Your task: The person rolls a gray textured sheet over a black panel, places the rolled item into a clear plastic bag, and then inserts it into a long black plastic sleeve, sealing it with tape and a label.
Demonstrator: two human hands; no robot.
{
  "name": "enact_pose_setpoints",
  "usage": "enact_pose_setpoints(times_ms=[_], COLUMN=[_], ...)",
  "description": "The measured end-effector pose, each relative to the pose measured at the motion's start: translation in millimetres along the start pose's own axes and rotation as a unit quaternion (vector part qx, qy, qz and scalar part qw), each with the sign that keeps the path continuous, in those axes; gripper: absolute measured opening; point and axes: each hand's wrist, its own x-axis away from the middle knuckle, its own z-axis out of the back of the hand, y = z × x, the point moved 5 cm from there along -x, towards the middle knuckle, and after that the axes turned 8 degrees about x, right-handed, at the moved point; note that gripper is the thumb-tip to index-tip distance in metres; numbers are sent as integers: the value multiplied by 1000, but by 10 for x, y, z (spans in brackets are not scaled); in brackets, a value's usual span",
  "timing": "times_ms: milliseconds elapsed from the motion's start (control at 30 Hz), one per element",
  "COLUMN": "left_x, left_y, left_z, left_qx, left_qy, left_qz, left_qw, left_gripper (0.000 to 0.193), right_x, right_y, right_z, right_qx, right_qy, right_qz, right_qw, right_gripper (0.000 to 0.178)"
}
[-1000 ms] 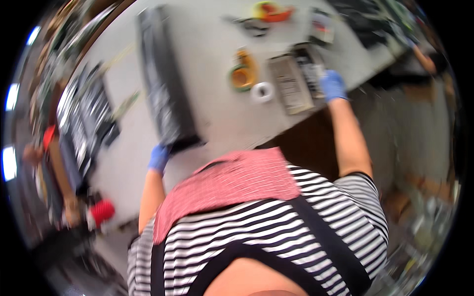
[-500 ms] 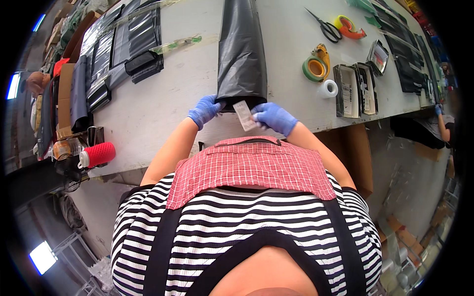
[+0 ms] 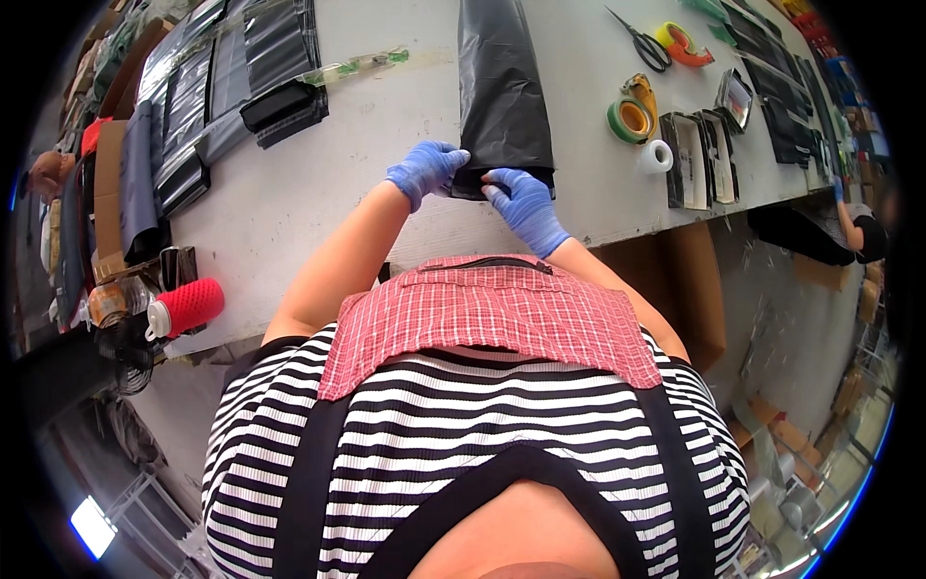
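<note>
On table edge [image 3: 318, 203]; left hand [image 3: 424, 171], right hand [image 3: 526, 203] grip black bag [image 3: 502, 87]

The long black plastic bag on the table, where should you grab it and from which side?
Probably by its near end, from the table's front edge. The black bag lies flat, stretching away across the table, and its near end is closest. The left hand and right hand already pinch it there.

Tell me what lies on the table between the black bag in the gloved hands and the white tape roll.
Nothing: in the head view, the stretch of grey table between the black bag and the white tape roll is bare; the green tape roll sits just beyond it.
</note>
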Motion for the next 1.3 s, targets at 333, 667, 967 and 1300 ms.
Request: enact_pose_setpoints(times_ms=[333,667,967,1300], left_x=[131,168,77,-494], left_y=[70,157,696,1122], left_z=[-26,-102,613,247], left_qx=[102,156,-392,-704], left_qy=[-5,-33,118,-40], left_qz=[49,39,-340,-433], left_qw=[994,986,847,562], left_gripper=[30,30,41,76], right_x=[-3,325,4907,2162], right_y=[-493,-461,3177,1533], right_z=[-38,327,489,1223], right_qx=[119,58,379,241], right_qy=[35,87,-280,98], right_qz=[209,193,-397,-162], right_qw=[970,976,788,952], right_gripper=[23,8,21,29])
